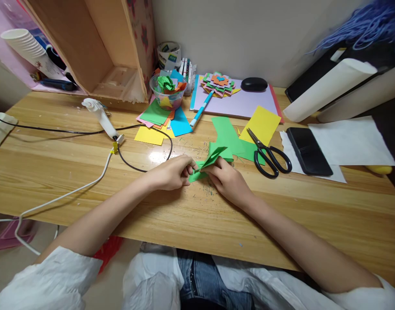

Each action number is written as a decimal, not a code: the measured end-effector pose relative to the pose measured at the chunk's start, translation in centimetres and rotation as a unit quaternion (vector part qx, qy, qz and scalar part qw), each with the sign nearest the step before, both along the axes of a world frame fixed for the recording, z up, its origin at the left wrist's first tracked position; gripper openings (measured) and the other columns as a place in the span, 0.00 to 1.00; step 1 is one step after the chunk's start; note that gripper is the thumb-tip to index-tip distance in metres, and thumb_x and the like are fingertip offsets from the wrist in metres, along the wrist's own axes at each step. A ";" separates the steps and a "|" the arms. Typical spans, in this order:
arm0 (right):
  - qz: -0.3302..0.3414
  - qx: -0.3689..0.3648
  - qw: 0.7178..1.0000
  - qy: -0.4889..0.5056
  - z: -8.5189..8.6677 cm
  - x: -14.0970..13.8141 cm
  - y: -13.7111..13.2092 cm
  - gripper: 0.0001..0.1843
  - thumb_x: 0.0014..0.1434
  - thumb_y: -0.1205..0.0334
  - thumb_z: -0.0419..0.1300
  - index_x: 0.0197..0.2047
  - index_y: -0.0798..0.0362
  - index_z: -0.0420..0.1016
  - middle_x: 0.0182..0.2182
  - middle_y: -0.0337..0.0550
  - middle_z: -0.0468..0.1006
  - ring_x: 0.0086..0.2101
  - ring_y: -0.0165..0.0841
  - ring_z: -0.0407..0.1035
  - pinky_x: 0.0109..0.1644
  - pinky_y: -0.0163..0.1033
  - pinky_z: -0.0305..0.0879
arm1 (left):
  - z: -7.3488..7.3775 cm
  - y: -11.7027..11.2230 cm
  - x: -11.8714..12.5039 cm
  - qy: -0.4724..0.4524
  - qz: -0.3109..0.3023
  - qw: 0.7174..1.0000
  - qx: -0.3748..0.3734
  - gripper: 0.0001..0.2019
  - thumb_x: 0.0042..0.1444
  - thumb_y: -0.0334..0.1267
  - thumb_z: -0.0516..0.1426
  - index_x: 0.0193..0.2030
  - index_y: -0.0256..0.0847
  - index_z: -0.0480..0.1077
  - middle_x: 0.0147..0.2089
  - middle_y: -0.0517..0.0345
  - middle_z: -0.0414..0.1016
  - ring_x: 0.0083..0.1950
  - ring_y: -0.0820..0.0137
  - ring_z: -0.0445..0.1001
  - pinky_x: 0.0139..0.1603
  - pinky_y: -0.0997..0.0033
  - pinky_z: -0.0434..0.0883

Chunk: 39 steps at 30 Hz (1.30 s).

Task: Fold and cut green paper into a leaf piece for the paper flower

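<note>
Between my two hands is a folded piece of green paper, with one flap standing up and a lower part close to the table. My left hand pinches its left end, fingers curled. My right hand grips the raised flap from the right, thumb and fingers closed. Just behind lie larger green paper pieces, flat on the table. To the right of them rests a yellow paper sheet, with black-handled scissors lying partly over it, blades pointing away to the left.
A clear bowl of paper scraps stands behind a stack of coloured paper. Farther back, a paper flower lies on a purple folder. A black phone is at the right. Cables cross the left side.
</note>
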State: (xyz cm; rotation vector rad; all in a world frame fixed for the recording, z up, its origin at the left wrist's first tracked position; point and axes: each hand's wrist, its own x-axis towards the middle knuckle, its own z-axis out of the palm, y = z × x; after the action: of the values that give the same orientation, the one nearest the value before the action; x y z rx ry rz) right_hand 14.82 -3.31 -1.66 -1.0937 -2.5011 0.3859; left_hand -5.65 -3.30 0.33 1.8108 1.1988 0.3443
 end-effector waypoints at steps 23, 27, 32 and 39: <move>0.063 0.186 0.979 -0.046 0.3 2.3 1.5 0.15 0.58 0.67 0.49 0.27 0.51 0.76 0.24 0.43 0.72 0.24 0.30 0.61 0.26 0.35 0.50 | 0.3 -0.2 -0.4 -0.029 -0.019 0.999 0.010 0.16 0.42 0.26 0.55 0.41 0.38 0.66 0.33 0.59 0.65 0.31 0.75 0.65 0.32 0.74 0.65; 0.042 0.201 0.978 -0.030 0.3 2.1 1.5 0.12 0.57 0.68 0.50 0.30 0.52 0.75 0.24 0.43 0.71 0.25 0.31 0.61 0.27 0.35 0.52 | 0.9 -0.2 -0.5 -0.029 -0.014 0.999 -0.006 0.15 0.45 0.37 0.60 0.42 0.38 0.67 0.33 0.59 0.65 0.30 0.74 0.65 0.30 0.74 0.65; 0.057 0.156 0.986 -0.009 0.7 1.5 1.1 0.11 0.57 0.69 0.50 0.38 0.53 0.73 0.33 0.47 0.74 0.32 0.34 0.66 0.32 0.36 0.58 | 1.5 -0.3 1.3 0.003 0.052 0.986 0.161 0.24 0.42 0.48 0.62 0.47 0.42 0.65 0.41 0.55 0.65 0.42 0.66 0.65 0.42 0.66 0.65; 0.082 0.076 0.992 0.060 2.5 4.5 3.0 0.10 0.54 0.65 0.55 0.41 0.51 0.68 0.41 0.47 0.73 0.40 0.36 0.66 0.44 0.44 0.62 | 1.0 -0.2 2.6 0.001 0.086 0.953 0.290 0.10 0.57 0.31 0.48 0.44 0.41 0.68 0.40 0.53 0.65 0.43 0.67 0.65 0.44 0.68 0.64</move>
State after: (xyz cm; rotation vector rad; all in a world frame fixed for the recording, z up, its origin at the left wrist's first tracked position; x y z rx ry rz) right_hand 19.36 -0.31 0.84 -0.7858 -2.4739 0.2908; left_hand -3.06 -3.54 1.36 2.1974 1.3532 0.8681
